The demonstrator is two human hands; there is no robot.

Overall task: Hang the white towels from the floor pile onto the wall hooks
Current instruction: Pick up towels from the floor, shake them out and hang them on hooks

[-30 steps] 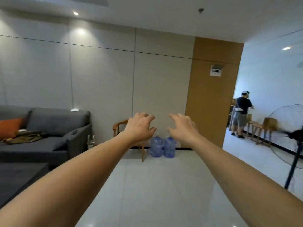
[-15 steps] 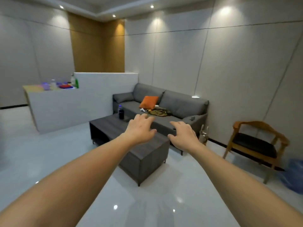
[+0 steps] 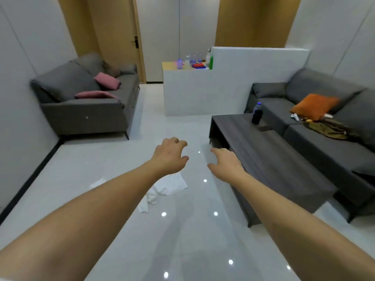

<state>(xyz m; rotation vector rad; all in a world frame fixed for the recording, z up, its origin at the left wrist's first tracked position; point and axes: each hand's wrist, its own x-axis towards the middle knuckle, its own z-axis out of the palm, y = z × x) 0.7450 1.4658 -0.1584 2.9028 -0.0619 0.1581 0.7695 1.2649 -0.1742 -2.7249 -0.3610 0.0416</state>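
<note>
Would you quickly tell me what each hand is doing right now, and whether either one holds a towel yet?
Left hand: open, fingers loosely curled, holding nothing, above the white towels.
Right hand: open, fingers relaxed, holding nothing.

Two bare forearms enter from the lower edge of the head view, uncovered along the whole visible length. The left hand (image 3: 170,157) and the right hand (image 3: 225,164) are ungloved. At the extreme lower left corner a thin pale sliver shows beside the left arm; whether it is a sleeve cannot be told.
</note>
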